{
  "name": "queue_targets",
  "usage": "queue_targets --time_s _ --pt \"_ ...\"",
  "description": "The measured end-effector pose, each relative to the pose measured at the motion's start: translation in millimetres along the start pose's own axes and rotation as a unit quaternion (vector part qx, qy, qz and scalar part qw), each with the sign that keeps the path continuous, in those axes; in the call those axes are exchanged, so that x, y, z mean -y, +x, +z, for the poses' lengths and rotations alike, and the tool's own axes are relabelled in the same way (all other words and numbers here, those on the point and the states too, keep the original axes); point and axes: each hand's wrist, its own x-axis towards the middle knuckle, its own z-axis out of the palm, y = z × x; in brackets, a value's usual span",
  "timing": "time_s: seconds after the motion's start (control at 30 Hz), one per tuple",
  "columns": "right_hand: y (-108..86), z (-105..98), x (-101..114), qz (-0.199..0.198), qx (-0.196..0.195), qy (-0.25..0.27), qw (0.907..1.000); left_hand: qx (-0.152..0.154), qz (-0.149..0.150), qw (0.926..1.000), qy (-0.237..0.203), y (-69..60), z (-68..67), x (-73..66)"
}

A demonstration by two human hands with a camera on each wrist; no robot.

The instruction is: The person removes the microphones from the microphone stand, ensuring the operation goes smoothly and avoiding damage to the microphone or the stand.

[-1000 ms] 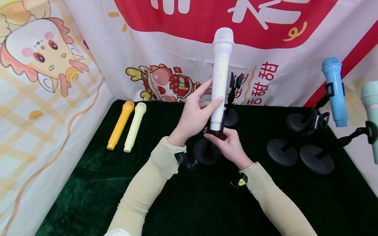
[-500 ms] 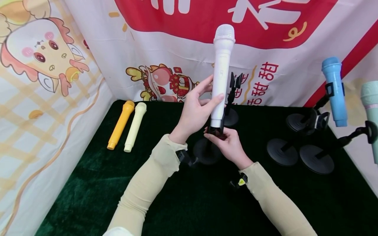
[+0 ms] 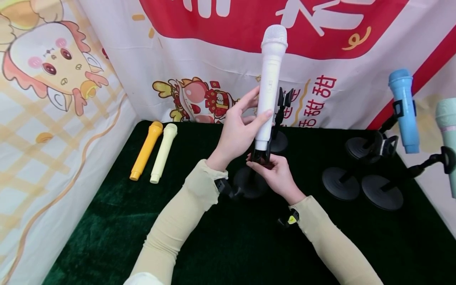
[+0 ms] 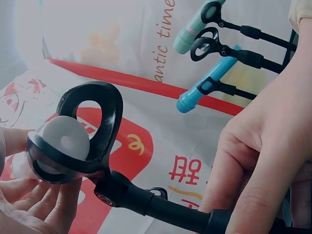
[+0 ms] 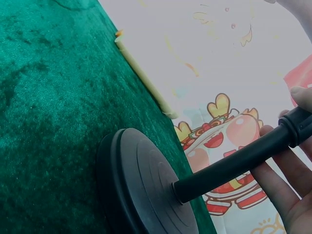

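My left hand [image 3: 235, 132] holds a white microphone [image 3: 270, 79] by its lower body, thumb in front and fingers behind. The microphone stands nearly upright, slightly tilted, grille at the top. In the left wrist view its round white end [image 4: 66, 139] sits within the black clip [image 4: 114, 117] of a microphone stand [image 5: 229, 168]. My right hand [image 3: 279, 176] grips this stand just below the clip; in the right wrist view its fingers lie around the pole's collar. The stand's round base [image 5: 146, 185] rests on the green cloth.
Orange [image 3: 146, 150] and pale yellow [image 3: 164, 154] microphones lie at the left on the green cloth [image 3: 117, 221]. Another black stand [image 3: 279, 140] is behind my hands. Several stands are at the right, with a blue microphone [image 3: 404, 111] and a mint microphone [image 3: 449, 134] in clips.
My left hand has moved slightly up and to the right with the white microphone, whose lower end now sits higher at the clip. My right hand has stayed on the stand.
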Motion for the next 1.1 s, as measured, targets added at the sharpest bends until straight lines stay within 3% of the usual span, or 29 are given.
queue_targets --time_s 0.6,0.93,1.1 --pt "0.5 1.5 -1.9 -0.015 -0.003 0.009 0.9998 -0.016 0.000 0.9999 0.002 5.4 0.3 2.2" --pt "-1.5 0.6 0.3 0.005 0.010 0.011 0.9999 -0.069 0.003 0.9976 0.005 15.9 -2.1 4.1" --pt "-1.5 0.0 0.7 0.007 0.006 0.006 0.9999 -0.116 -0.002 0.9932 -0.011 22.4 -9.8 3.6"
